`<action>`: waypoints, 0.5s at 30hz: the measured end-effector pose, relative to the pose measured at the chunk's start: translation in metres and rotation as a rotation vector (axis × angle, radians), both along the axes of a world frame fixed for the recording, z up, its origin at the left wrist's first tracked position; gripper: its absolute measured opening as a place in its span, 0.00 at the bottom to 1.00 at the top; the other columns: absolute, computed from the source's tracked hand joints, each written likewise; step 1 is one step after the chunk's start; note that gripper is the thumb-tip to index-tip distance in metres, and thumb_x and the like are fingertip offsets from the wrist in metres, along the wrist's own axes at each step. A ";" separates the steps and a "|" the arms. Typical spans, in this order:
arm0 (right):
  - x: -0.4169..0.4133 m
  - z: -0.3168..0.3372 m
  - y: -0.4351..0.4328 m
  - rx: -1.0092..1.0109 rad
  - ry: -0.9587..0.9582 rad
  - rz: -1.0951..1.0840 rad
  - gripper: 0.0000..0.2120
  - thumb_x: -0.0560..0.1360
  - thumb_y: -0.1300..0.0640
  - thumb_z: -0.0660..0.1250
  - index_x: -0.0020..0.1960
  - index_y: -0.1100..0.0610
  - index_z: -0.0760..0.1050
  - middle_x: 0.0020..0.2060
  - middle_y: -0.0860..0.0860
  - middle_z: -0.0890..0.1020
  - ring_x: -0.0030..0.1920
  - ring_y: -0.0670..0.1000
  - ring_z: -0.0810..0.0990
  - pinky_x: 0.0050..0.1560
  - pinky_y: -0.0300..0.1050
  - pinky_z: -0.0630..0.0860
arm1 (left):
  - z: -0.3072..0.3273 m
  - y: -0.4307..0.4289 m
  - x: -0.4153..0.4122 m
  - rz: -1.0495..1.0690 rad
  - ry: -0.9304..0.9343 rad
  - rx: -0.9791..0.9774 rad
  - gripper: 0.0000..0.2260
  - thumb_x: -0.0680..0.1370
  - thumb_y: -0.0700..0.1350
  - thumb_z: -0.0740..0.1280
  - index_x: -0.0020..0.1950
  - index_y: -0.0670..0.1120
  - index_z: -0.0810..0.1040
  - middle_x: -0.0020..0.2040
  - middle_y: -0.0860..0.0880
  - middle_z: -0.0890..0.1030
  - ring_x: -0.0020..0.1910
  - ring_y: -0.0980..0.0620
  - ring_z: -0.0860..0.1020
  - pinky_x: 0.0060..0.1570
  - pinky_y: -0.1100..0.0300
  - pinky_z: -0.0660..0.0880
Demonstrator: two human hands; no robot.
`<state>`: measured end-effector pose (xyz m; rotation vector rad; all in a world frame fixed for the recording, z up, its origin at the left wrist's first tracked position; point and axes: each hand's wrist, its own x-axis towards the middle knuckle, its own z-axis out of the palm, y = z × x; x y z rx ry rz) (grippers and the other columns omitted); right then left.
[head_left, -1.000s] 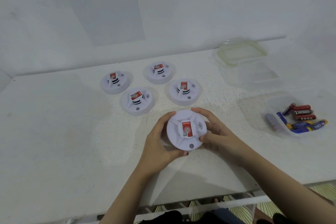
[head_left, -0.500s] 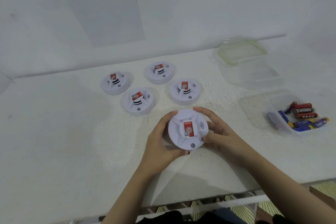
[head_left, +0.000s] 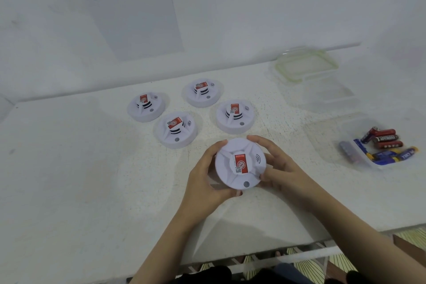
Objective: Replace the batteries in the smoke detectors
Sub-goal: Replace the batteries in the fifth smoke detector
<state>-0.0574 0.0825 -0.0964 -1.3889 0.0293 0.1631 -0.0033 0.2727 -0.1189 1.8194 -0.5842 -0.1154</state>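
Note:
A round white smoke detector (head_left: pixel 239 163) with a red label faces up just above the white table, held between both hands. My left hand (head_left: pixel 205 180) grips its left and lower rim with curled fingers. My right hand (head_left: pixel 276 166) grips its right rim, fingers over the top edge and thumb at the lower right. Several more white detectors sit behind it, among them one at the far left (head_left: pixel 146 106), one in front of that (head_left: pixel 176 129) and one at the right (head_left: pixel 235 115). Red and blue batteries (head_left: pixel 387 145) lie in a clear container at the right.
The clear battery container (head_left: pixel 345 127) stands near the right edge. Behind it are another clear tub (head_left: pixel 327 97) and a green-rimmed lid (head_left: pixel 306 64). A printed sheet (head_left: pixel 129 7) hangs on the wall. The table's front edge (head_left: pixel 253 253) runs below my forearms.
The held detector has turned slightly in my hands; its red label now stands more upright. Both hands keep their grip in about the same place.

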 end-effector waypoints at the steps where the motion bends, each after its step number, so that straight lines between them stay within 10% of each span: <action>1: 0.000 0.000 0.000 -0.015 -0.004 -0.001 0.30 0.75 0.75 0.57 0.66 0.44 0.69 0.56 0.50 0.81 0.57 0.54 0.80 0.51 0.49 0.80 | 0.000 0.000 0.000 0.002 -0.001 -0.001 0.37 0.62 0.43 0.79 0.68 0.51 0.68 0.65 0.59 0.75 0.65 0.57 0.74 0.60 0.63 0.75; 15: -0.001 -0.001 0.001 -0.092 -0.040 -0.011 0.30 0.70 0.68 0.62 0.67 0.43 0.69 0.56 0.50 0.81 0.56 0.55 0.80 0.57 0.57 0.77 | 0.001 0.002 0.001 -0.017 0.001 -0.007 0.38 0.62 0.37 0.80 0.67 0.54 0.68 0.63 0.62 0.75 0.63 0.59 0.74 0.54 0.69 0.74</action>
